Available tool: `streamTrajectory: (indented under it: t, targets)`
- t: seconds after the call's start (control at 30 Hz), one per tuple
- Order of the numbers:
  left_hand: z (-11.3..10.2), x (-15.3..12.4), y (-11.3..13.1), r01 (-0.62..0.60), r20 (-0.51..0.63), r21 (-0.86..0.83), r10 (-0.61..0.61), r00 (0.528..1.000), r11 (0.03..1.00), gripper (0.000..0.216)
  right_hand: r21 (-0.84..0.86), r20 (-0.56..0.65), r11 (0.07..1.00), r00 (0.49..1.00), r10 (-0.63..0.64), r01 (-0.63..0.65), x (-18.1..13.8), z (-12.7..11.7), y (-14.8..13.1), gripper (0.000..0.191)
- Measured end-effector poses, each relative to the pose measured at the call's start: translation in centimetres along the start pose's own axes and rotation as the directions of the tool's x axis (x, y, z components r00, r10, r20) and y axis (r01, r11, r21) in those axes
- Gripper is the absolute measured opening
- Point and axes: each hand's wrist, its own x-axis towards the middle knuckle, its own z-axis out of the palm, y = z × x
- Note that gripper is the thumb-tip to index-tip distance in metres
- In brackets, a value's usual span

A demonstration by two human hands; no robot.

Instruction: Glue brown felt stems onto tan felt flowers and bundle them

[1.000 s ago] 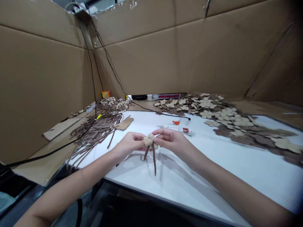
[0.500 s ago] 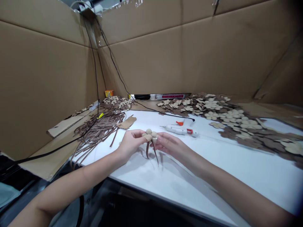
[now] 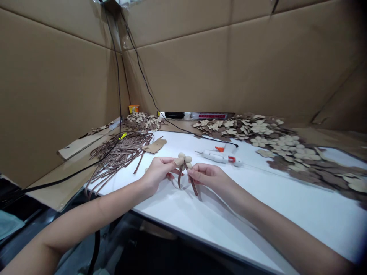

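Above white table top, head view: L hand pinches small beige flower betw. thumb and fingers, just over the table. R hand is off the flower, fingertips pressed together on brown striped ribbon hanging below it. Flower shows round petals, two ribbon tails. Glue gun lies near; ribbon strips pile at left.

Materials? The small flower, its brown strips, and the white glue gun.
Flower: probably matte beige felt or thick paper; soft, dull surface, no shine, can't tell which. Strips: likely woven fabric ribbon; fine striped texture, limp bend. Glue gun: glossy moulded plastic, judging by the smooth highlights; nozzle possibly metal, too small to tell.
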Motion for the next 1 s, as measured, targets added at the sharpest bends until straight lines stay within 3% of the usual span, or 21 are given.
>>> streamTrajectory:
  t: [0.23, 0.6, 0.83, 1.0]
  targets:
    - [0.0, 0.0, -0.4, -0.113, -0.077, 0.111, 0.122, 0.99, 0.987, 0.038, 0.001, 0.0, 1.0, 1.0, 0.004, -0.004, 0.6, 0.3, 0.9, 0.038]
    - [0.1, -0.1, -0.3, -0.174, -0.113, 0.117, 0.187, 0.976, 0.978, 0.034, -0.143, -0.072, 0.99, 0.997, -0.016, 0.005, 0.8, 0.9, 1.0, 0.036]
    - [0.5, -0.2, -0.5, -0.187, -0.03, 0.05, 0.189, 0.982, 0.981, 0.034, -0.155, -0.114, 0.988, 0.993, 0.004, -0.021, 0.8, 1.8, 1.2, 0.035]
    - [0.4, 0.0, -0.6, -0.209, -0.032, 0.065, 0.211, 0.977, 0.976, 0.032, -0.146, -0.054, 0.989, 0.999, -0.002, -0.005, 1.0, 1.3, 1.8, 0.033]
